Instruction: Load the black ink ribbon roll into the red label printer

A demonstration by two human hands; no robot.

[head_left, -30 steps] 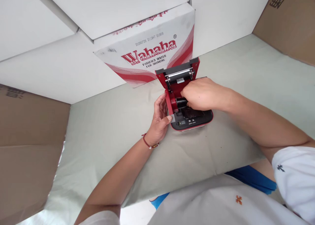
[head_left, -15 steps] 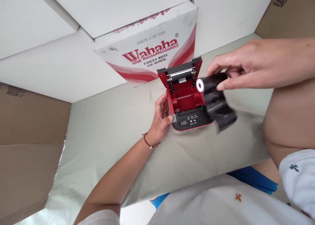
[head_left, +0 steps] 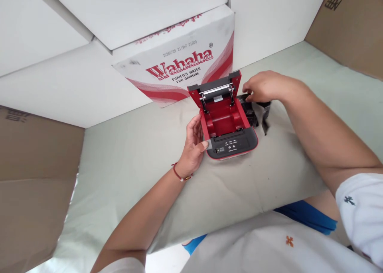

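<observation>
A small red and black receipt printer (head_left: 231, 143) stands on the cloth with its lid (head_left: 218, 87) raised. Its red paper bay (head_left: 223, 119) is bare inside. My left hand (head_left: 194, 147) is closed around the printer's left side, thumb on the front corner by a small grey tab. Beyond the printer's right side, my right hand (head_left: 265, 87) reaches down with bent fingers on a crumpled, shiny black-wrapped paper roll (head_left: 249, 111). The printer hides part of this roll, and its white end does not show. A loose flap of the black wrap hangs towards me.
Behind the printer stands a white and red Wahaha water carton (head_left: 179, 71), against larger white boxes (head_left: 278, 22). Brown cardboard boxes stand at the left (head_left: 36, 177) and far right (head_left: 350, 30). A pale green cloth (head_left: 128, 165) covers the surface.
My right hand has carried the black-wrapped roll down and away from me, from above the printer's right edge to beside its right wall. My left hand keeps its hold on the printer.
</observation>
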